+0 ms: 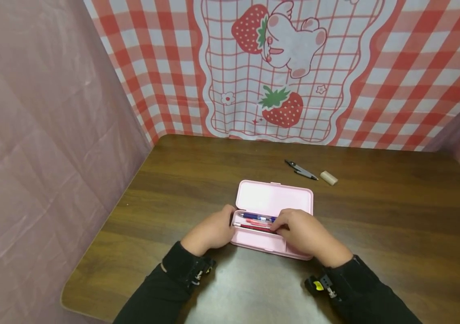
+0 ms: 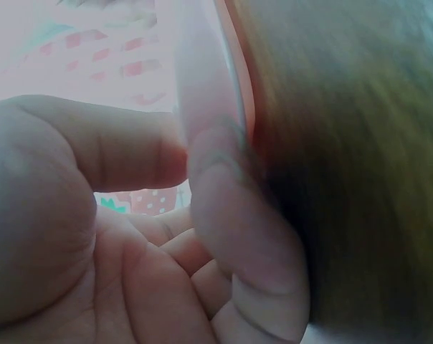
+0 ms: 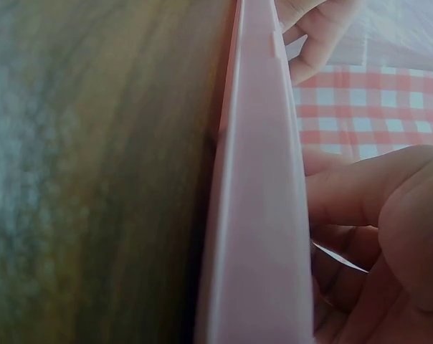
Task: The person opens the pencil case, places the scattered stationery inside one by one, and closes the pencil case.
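Note:
A pink pencil case lies on the table with its lid folded back. Inside are a blue pen, a pinkish-red pen and a slim dark red pencil, lying side by side. My left hand grips the left end of the case, thumb and fingers around its wall in the left wrist view. My right hand reaches over the case's right half, thumb and fingertips pinching the right end of the dark red pencil. In the right wrist view the case's pink front wall hides those fingertips.
Behind the case, a grey and black compass and a beige eraser lie on the wooden table. A red-and-white checked cloth hangs along the back edge, and pink fabric hangs at the left side.

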A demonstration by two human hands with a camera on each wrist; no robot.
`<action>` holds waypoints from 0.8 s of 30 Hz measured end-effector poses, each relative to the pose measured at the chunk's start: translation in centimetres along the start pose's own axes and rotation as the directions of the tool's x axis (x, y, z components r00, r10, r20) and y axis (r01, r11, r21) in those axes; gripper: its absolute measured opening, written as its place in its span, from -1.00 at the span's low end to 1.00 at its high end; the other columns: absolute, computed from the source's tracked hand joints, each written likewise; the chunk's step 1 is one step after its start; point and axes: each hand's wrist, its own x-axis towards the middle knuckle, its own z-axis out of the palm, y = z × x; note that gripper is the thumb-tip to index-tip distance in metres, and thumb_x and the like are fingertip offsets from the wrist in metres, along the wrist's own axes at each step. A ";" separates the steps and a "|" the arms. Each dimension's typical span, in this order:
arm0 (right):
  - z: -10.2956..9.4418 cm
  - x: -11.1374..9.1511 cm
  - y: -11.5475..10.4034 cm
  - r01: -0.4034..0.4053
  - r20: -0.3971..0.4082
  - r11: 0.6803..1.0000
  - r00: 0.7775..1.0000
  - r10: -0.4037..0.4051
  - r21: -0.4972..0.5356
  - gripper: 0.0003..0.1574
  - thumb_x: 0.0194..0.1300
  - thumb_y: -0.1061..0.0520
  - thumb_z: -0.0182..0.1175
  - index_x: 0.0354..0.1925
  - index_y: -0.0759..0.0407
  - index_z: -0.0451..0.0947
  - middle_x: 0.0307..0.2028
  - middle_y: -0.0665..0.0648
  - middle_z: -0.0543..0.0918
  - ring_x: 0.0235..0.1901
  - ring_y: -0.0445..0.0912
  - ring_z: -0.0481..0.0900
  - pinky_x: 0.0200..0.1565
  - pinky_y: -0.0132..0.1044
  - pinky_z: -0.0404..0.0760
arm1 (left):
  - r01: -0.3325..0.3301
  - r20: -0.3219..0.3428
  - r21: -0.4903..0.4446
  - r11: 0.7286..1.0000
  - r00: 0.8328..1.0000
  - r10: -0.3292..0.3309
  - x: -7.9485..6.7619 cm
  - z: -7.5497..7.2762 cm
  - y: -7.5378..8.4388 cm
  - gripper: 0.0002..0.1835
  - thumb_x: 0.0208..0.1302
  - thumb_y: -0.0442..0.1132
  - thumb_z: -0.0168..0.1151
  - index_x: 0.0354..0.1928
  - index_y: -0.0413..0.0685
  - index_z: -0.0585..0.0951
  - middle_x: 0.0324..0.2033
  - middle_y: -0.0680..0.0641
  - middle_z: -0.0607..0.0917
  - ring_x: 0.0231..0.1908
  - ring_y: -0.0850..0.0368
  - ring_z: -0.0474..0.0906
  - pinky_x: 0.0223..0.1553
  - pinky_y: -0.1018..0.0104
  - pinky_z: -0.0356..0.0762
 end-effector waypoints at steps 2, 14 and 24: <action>0.0 -0.1 0.0 -0.008 -0.003 1.000 1.000 0.008 0.008 -0.83 0.19 0.21 0.33 -0.31 -0.08 0.75 -0.35 -0.16 0.63 -0.26 -0.19 0.55 -0.09 -0.09 0.56 | 0.000 0.000 0.001 1.000 1.000 0.000 0.0 0.0 0.1 -0.55 0.35 -0.21 0.05 0.24 -0.18 0.33 0.03 -0.17 0.58 -0.23 0.05 0.49 -0.07 0.08 0.48; -1.4 -0.3 0.4 -0.085 -0.022 0.993 0.996 0.087 0.081 -0.87 0.25 0.13 0.30 -0.19 0.02 0.69 -0.31 -0.08 0.63 -0.31 -0.14 0.48 -0.13 -0.11 0.54 | 0.009 -0.007 0.007 1.000 1.000 -0.009 -0.2 0.1 -0.1 -0.55 0.35 -0.20 0.06 0.23 -0.17 0.33 0.02 -0.16 0.58 -0.23 0.05 0.48 -0.08 0.08 0.48; -6.1 -0.3 4.4 -0.179 -0.086 0.983 0.981 0.176 -0.031 -0.72 0.26 0.12 0.29 -0.05 0.14 0.62 -0.35 0.04 0.58 -0.38 -0.07 0.46 -0.32 -0.18 0.53 | 0.018 0.004 -0.007 1.000 1.000 -0.018 -0.2 0.1 0.3 -0.53 0.36 -0.18 0.08 0.24 -0.17 0.33 0.05 -0.17 0.57 -0.20 0.05 0.49 -0.03 0.03 0.48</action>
